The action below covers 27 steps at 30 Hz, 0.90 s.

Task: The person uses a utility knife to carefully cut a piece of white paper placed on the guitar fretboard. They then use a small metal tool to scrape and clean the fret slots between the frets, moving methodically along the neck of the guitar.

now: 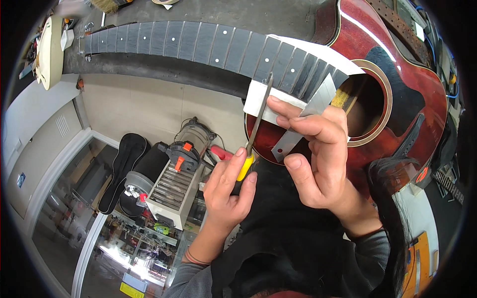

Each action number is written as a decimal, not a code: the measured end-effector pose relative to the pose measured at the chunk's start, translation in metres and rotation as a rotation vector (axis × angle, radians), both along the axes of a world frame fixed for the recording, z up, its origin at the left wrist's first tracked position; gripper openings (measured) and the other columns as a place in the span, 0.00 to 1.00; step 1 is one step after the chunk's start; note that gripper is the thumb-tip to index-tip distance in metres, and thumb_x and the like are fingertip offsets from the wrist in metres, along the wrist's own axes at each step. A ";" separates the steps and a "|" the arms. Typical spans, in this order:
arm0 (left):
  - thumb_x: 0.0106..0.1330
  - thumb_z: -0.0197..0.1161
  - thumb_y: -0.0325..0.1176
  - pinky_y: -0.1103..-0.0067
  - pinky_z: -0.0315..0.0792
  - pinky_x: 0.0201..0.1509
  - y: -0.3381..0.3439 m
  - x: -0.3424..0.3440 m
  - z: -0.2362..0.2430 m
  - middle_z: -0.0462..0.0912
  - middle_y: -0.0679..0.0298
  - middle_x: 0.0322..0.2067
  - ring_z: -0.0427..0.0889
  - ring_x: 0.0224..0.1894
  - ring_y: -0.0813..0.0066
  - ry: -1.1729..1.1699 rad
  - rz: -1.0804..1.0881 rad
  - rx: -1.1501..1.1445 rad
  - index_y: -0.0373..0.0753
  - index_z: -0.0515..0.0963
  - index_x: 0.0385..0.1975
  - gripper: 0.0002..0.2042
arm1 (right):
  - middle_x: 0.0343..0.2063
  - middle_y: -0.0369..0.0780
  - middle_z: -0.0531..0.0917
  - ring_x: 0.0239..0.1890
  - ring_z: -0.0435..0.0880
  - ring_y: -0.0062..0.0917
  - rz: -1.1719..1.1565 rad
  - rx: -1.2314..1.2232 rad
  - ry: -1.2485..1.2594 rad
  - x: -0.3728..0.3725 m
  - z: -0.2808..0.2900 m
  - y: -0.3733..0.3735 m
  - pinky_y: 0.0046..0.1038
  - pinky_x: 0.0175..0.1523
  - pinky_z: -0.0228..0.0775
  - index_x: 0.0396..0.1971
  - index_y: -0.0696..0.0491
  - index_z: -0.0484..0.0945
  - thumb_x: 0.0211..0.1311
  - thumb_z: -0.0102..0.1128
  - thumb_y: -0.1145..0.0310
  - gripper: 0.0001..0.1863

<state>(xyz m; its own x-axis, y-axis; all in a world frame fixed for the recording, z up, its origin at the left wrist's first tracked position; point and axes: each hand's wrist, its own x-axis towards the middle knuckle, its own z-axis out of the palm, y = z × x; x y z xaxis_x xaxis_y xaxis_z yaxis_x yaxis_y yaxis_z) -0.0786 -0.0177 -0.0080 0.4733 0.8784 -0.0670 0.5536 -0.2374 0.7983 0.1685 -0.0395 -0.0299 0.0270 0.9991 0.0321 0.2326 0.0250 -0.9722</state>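
Note:
My left hand [227,191] is closed round the yellow-and-black handle of a slim file [259,116], forefinger stretched along it. Its thin steel shaft slants up to the near edge of the fretboard [243,52]. My right hand [323,164] grips a flat metal strip [284,145] with a hole at one end: one finger crosses over it, others pass beneath and reach toward the file's shaft. The right thumb stands apart. White masking [254,94] lines both sides of the fretboard on a dark red acoustic guitar [392,74]. Whether the file's tip touches a fret I cannot tell.
The guitar's neck lies along a dark workbench [268,12]. Below left stand a vacuum-like machine [191,136] and a black instrument case [124,169]. A cream guitar-like body [49,54] is at far left. Dark hair [392,213] hangs beside my right forearm.

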 end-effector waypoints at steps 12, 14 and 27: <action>0.69 0.77 0.16 0.70 0.84 0.45 0.006 0.007 0.004 0.91 0.49 0.45 0.89 0.40 0.59 0.003 0.001 -0.034 0.29 0.82 0.77 0.33 | 0.79 0.63 0.76 0.79 0.79 0.42 -0.004 0.012 0.020 -0.001 -0.003 0.000 0.41 0.84 0.69 0.73 0.59 0.66 0.88 0.59 0.72 0.23; 0.69 0.77 0.16 0.70 0.84 0.46 0.005 0.006 0.005 0.91 0.48 0.46 0.89 0.40 0.59 0.004 0.003 -0.043 0.29 0.81 0.77 0.33 | 0.79 0.64 0.75 0.79 0.80 0.42 0.000 0.018 0.022 0.000 -0.003 0.000 0.41 0.84 0.70 0.73 0.59 0.65 0.88 0.59 0.73 0.23; 0.70 0.77 0.16 0.70 0.85 0.48 0.025 0.026 0.015 0.93 0.48 0.48 0.91 0.42 0.58 0.005 -0.002 -0.069 0.30 0.81 0.78 0.34 | 0.76 0.56 0.84 0.68 0.80 0.42 -0.181 0.079 0.164 -0.012 -0.009 0.001 0.38 0.73 0.73 0.70 0.60 0.76 0.72 0.73 0.78 0.29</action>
<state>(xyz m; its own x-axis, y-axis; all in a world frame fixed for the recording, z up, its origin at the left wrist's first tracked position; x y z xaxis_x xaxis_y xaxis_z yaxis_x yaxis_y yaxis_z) -0.0526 0.0071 0.0072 0.4743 0.8708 -0.1297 0.5575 -0.1831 0.8098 0.1561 -0.0386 -0.0385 0.2165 0.9721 0.0907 0.0795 0.0751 -0.9940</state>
